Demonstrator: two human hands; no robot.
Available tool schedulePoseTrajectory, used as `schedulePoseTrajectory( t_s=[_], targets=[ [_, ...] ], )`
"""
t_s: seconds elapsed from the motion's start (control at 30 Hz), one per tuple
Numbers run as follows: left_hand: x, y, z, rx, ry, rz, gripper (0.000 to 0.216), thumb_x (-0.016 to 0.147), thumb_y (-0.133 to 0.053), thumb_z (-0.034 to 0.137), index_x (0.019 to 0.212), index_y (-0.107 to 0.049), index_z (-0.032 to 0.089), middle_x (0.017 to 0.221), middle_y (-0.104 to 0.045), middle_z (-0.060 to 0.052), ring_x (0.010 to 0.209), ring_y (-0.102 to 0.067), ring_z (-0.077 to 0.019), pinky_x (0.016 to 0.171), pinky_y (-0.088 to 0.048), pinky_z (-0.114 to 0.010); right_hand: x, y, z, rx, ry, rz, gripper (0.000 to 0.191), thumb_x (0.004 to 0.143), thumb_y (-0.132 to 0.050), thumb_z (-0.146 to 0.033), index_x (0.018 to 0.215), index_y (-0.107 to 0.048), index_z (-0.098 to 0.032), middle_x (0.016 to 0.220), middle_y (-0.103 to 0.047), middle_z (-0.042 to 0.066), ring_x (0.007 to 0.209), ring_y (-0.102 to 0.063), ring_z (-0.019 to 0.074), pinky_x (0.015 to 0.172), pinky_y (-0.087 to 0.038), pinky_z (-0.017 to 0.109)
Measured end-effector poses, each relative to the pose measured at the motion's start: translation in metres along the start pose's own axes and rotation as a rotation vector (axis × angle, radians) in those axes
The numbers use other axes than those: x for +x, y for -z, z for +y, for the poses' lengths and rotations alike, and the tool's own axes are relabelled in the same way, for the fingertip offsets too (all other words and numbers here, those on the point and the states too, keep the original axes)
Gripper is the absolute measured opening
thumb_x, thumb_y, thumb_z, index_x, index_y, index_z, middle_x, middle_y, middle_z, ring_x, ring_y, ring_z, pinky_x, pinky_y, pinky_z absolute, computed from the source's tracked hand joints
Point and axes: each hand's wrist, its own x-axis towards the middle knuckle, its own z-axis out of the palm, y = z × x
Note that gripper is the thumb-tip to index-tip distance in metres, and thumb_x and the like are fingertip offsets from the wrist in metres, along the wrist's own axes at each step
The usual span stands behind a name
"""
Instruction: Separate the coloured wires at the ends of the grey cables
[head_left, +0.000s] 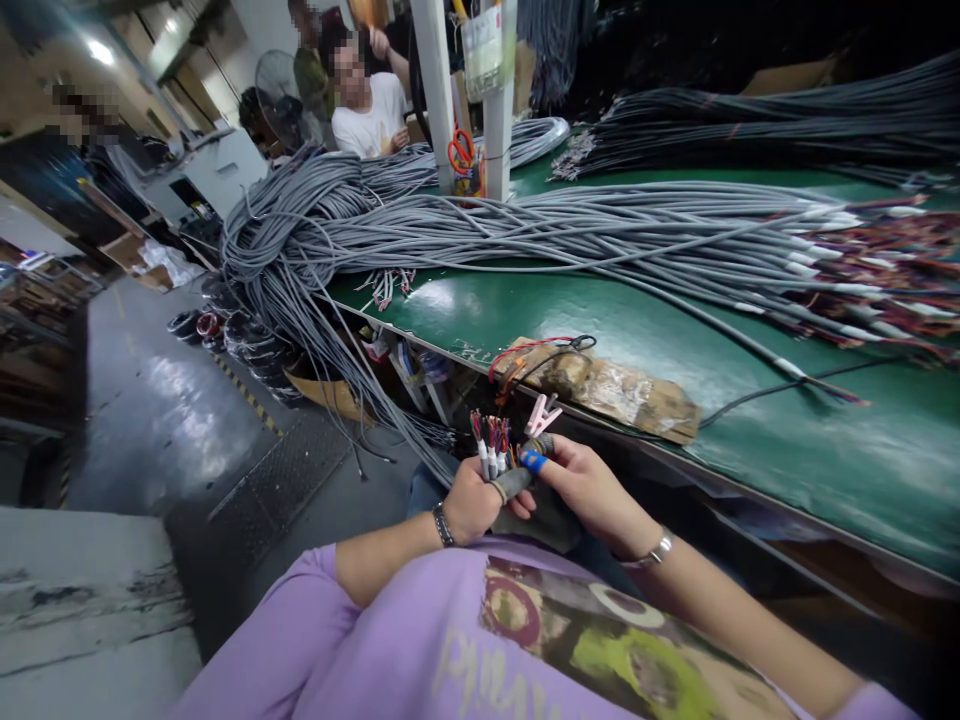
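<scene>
My left hand [474,502] is closed around several grey cables [493,462]. White bands wrap their upper ends, and thin coloured wires [491,430] fan out above the fist. A grey cover sits on the left thumb. Close beside it, my right hand [581,485] has its fingers bent together at the side of the wires, with blue tape on the thumb and a grey cover on the index finger. Whatever lies between those fingertips is hidden. A pink clip [541,415] stands just above the right fingertips, by the table edge.
A long bundle of grey cables [480,230] lies across the green table [465,305] and hangs off its left end. A taped cardboard piece [615,390] with red and black leads lies at the near edge. Black cables [735,125] lie behind. A person [367,110] sits across the table.
</scene>
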Motion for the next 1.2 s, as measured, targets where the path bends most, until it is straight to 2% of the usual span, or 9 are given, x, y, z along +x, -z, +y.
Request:
schedulePoseTrajectory(
  t_s=[0.1, 0.23, 0.37, 0.57, 0.67, 0.77, 0.83, 1.03, 1.2],
  targets=[
    [0.002, 0.0, -0.002, -0.045, -0.02, 0.057, 0.051, 0.066, -0.07, 0.061, 0.064, -0.061, 0.011, 0.054, -0.063, -0.006, 0.042, -0.055, -0.0113, 0.045, -0.044, -0.023, 0.002, -0.001, 0.005, -0.019, 0.005, 0.092, 0.034, 0.067, -0.079, -0.047, 0.064, -0.06, -0.019, 0.057, -0.057, -0.001, 0.051, -0.047, 0.0114, 0.052, -0.038, 0.026],
    [0.004, -0.001, -0.001, -0.091, -0.029, 0.073, 0.049, 0.065, -0.072, 0.058, 0.061, -0.06, 0.011, 0.052, -0.062, -0.005, 0.04, -0.053, -0.0101, 0.044, -0.043, -0.023, 0.001, -0.004, 0.005, 0.094, -0.028, 0.031, 0.032, 0.07, -0.076, -0.047, 0.066, -0.059, -0.02, 0.054, -0.054, -0.003, 0.05, -0.046, 0.0109, 0.051, -0.039, 0.026],
    [0.003, 0.002, 0.006, -0.171, -0.049, 0.096, 0.048, 0.062, -0.076, 0.055, 0.06, -0.061, 0.01, 0.049, -0.06, -0.004, 0.038, -0.051, -0.0094, 0.042, -0.042, -0.022, 0.003, 0.011, 0.014, 0.253, -0.083, -0.019, 0.03, 0.071, -0.077, -0.046, 0.069, -0.064, -0.019, 0.063, -0.058, -0.001, 0.057, -0.05, 0.0108, 0.057, -0.045, 0.025],
    [-0.001, 0.001, 0.015, -0.24, -0.041, 0.058, 0.047, 0.058, -0.079, 0.053, 0.064, -0.064, 0.009, 0.049, -0.059, -0.003, 0.039, -0.052, -0.0102, 0.04, -0.042, -0.022, 0.015, 0.03, 0.016, 0.398, -0.22, 0.025, 0.042, 0.069, -0.073, -0.059, 0.08, -0.07, -0.019, 0.076, -0.065, 0.004, 0.059, -0.055, 0.0129, 0.058, -0.052, 0.027],
    [0.0, -0.003, 0.019, -0.231, -0.02, -0.026, 0.045, 0.06, -0.078, 0.051, 0.063, -0.064, 0.009, 0.049, -0.06, -0.004, 0.038, -0.052, -0.0109, 0.039, -0.042, -0.022, 0.018, 0.023, 0.007, 0.26, -0.093, 0.043, 0.04, 0.071, -0.073, -0.058, 0.077, -0.069, -0.019, 0.073, -0.063, 0.003, 0.058, -0.052, 0.012, 0.056, -0.048, 0.025],
    [0.003, -0.005, 0.024, -0.212, 0.001, -0.071, 0.045, 0.06, -0.078, 0.051, 0.063, -0.064, 0.008, 0.049, -0.06, -0.004, 0.038, -0.053, -0.0108, 0.038, -0.042, -0.022, 0.019, 0.015, 0.004, 0.052, 0.067, 0.193, 0.042, 0.072, -0.07, -0.061, 0.071, -0.068, -0.019, 0.067, -0.061, 0.002, 0.058, -0.051, 0.0127, 0.055, -0.044, 0.025],
    [0.006, -0.006, 0.026, -0.207, 0.009, -0.072, 0.047, 0.057, -0.079, 0.052, 0.061, -0.063, 0.008, 0.047, -0.059, -0.004, 0.037, -0.052, -0.0105, 0.038, -0.041, -0.021, 0.02, 0.013, 0.005, 0.008, 0.109, 0.244, 0.045, 0.073, -0.066, -0.065, 0.07, -0.067, -0.02, 0.065, -0.061, 0.002, 0.058, -0.051, 0.0136, 0.055, -0.043, 0.026],
    [0.013, -0.007, 0.027, -0.206, 0.036, -0.063, 0.05, 0.052, -0.081, 0.054, 0.063, -0.061, 0.01, 0.045, -0.057, -0.002, 0.036, -0.05, -0.0094, 0.037, -0.041, -0.021, 0.027, 0.009, 0.009, 0.349, -0.017, -0.029, 0.049, 0.075, -0.059, -0.069, 0.073, -0.064, -0.02, 0.061, -0.058, 0.002, 0.052, -0.053, 0.0155, 0.052, -0.047, 0.032],
    [0.016, -0.009, 0.024, -0.184, 0.06, -0.068, 0.051, 0.054, -0.08, 0.055, 0.066, -0.061, 0.009, 0.045, -0.056, -0.001, 0.035, -0.048, -0.0087, 0.038, -0.041, -0.021, 0.03, 0.004, 0.011, 0.539, -0.052, -0.059, 0.044, 0.074, -0.066, -0.063, 0.082, -0.066, -0.02, 0.063, -0.062, 0.002, 0.049, -0.056, 0.017, 0.049, -0.05, 0.034]
  ],
)
